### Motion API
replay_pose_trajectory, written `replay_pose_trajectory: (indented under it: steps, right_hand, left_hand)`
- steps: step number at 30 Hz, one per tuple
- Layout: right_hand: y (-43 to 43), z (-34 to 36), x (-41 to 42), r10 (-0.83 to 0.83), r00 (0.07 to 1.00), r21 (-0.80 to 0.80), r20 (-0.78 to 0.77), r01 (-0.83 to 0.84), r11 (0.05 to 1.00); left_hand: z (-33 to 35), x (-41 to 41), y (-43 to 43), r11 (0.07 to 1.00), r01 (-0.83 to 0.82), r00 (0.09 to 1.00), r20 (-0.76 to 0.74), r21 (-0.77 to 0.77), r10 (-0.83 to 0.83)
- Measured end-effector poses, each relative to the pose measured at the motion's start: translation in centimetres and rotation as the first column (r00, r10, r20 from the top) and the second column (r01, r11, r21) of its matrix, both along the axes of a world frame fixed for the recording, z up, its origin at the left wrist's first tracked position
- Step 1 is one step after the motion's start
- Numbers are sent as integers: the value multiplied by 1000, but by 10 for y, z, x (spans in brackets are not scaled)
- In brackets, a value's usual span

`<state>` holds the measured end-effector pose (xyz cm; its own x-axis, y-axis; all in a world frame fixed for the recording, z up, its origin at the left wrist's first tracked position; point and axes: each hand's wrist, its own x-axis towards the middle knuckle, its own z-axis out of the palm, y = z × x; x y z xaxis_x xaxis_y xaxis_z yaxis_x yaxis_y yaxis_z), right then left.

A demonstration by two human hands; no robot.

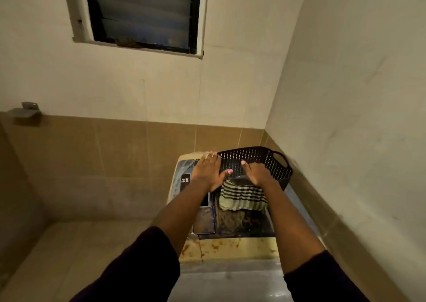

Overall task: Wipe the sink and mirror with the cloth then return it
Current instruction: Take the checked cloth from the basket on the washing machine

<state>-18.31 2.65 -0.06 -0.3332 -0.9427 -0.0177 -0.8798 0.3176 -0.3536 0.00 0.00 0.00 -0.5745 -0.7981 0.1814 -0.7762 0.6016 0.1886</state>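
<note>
A green cloth with dark stripes (242, 198) hangs over the near rim of a black perforated basket (260, 157) that stands on top of a washing machine (230, 246). My right hand (258, 173) sits on that rim with its fingers curled down over the top edge of the cloth and its thumb raised. Just left of the basket, my left hand (208, 171) lies flat with fingers spread on the machine's top, its thumb stretched toward the cloth's upper left corner. Neither sink nor mirror is in view.
The machine stands in a corner, with a wall close on the right (345, 117) and a tiled wall behind. A louvred window (143, 13) is high on the back wall. A small metal fitting (25, 112) sticks out at the left. The floor (80, 255) lies to the left.
</note>
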Motion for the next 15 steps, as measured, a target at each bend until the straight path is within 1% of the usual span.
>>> replay_pose_trajectory:
  steps: [1, 3, 4, 5, 6, 8, 10, 12, 15]
  right_hand:
    - [-5, -5, -10, -5, 1000, 44, -4, 5, 999]
    - [-9, -7, -21, -18, 1000, 169, -21, 22, 985]
    - [-8, -7, -24, -33, 998, 260, -46, 44, 965]
    - [-14, -12, -29, -9, 997, 340, -71, 33, 940]
    - [-21, -17, -34, 6, 998, 413, -56, 18, 910]
    - [-35, -31, -43, 28, 1000, 502, 7, -28, 864]
    - [-33, -31, -44, 13, 999, 486, 40, -31, 873]
    - [-23, -20, -31, 14, 1000, 409, 15, -19, 912]
    - [-22, -9, -27, 33, 999, 250, 17, -36, 968]
  left_hand:
    - [-4, -5, -1, 996, -9, 1000, 26, 89, 7]
    - [-14, -10, -4, 980, -12, 1000, 20, 200, 8]
    - [-19, -11, -4, 975, -3, 1000, 7, 222, 1]
    - [-23, -13, -5, 970, 4, 1000, -9, 242, -2]
    - [-26, -14, -6, 968, 10, 1000, -24, 250, -4]
    - [-27, -14, -7, 969, 21, 999, -51, 247, -9]
    - [-28, -14, -9, 963, 24, 998, -61, 270, -8]
    - [-28, -12, -10, 950, 21, 998, -58, 313, -3]
    - [-26, -7, -8, 946, 18, 998, -70, 325, 5]
